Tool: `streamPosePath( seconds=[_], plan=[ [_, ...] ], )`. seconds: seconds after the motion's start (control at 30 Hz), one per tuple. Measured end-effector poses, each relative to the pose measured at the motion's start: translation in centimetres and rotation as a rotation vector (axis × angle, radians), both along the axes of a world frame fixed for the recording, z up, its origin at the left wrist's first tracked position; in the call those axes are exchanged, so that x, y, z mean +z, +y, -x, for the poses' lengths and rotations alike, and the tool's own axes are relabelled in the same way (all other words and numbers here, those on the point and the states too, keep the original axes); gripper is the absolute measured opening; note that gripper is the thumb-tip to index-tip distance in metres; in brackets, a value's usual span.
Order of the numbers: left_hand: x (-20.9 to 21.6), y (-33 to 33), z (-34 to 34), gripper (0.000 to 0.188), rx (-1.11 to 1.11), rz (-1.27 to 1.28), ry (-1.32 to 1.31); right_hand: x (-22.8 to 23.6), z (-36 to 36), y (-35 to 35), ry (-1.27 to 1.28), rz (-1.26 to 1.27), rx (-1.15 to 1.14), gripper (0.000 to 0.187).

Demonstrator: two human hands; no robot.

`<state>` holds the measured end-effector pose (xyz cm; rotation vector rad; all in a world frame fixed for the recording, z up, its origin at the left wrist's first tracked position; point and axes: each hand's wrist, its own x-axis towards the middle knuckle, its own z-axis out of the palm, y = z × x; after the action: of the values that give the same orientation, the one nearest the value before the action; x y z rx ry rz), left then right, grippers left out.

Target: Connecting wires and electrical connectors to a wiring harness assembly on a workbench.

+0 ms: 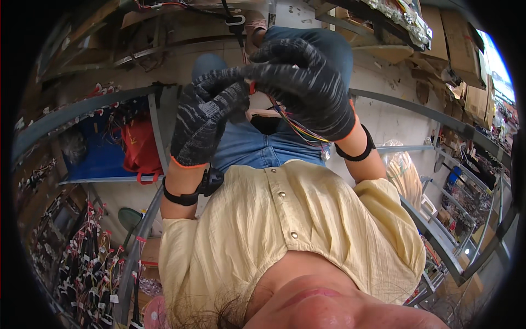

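Note:
My two hands wear dark grey knit gloves with orange cuffs and meet at the fingertips above my lap. A wire harness (301, 129) runs between them, its thin wires yellow, green, red and other colours. The wires come out under my right hand (307, 82), whose fingers are curled round them, and end near a small white connector (325, 153). My left hand (207, 109) is closed in a pinch at the harness, beside a small red piece (252, 88). Beyond the fingertips a black cable (241, 41) leads away past a white ring (235, 21). The gloves hide the exact grip points.
Metal frame rails (422, 115) stand on both sides. To the left, a red bag (141, 143) lies on a blue surface (93, 151), and many wire harnesses with connectors (93, 274) hang lower down. Cardboard boxes (466, 44) and a clear plastic-wrapped bundle (404, 174) are at the right.

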<state>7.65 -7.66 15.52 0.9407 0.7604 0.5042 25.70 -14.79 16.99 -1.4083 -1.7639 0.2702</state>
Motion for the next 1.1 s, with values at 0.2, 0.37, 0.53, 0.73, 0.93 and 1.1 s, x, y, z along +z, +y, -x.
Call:
streamPosePath(
  seconds=[0.2, 0.37, 0.53, 0.73, 0.93, 1.1],
  plan=[
    [0.3, 0.3, 0.1, 0.022, -0.071, 0.038, 0.012, -0.9, -0.9, -0.5, -0.336, -0.210, 0.070, 0.035],
    [0.3, 0.9, 0.3, 0.024, -0.137, 0.262, -0.097, -1.4, -1.5, -1.6, -0.416, -0.295, 0.066, 0.039],
    [-0.1, 0.6, 0.0, 0.030, -0.190, 0.003, -0.082, -2.2, -0.9, -2.1, -0.447, -0.305, 0.021, 0.037],
    [-1.4, -0.2, -0.3, 0.025, -0.153, 0.014, -0.144, -2.5, 0.0, -2.8, -0.311, -0.231, -0.058, 0.033],
    [-0.4, -0.9, -0.8, 0.023, -0.072, 0.273, -0.107, -2.7, 0.7, -2.7, -0.172, -0.273, -0.166, 0.031],
    [0.2, -1.2, -1.1, 0.023, -0.075, 0.288, -0.132, -1.8, 0.4, -3.2, -0.041, -0.304, -0.200, 0.031]
  ],
)
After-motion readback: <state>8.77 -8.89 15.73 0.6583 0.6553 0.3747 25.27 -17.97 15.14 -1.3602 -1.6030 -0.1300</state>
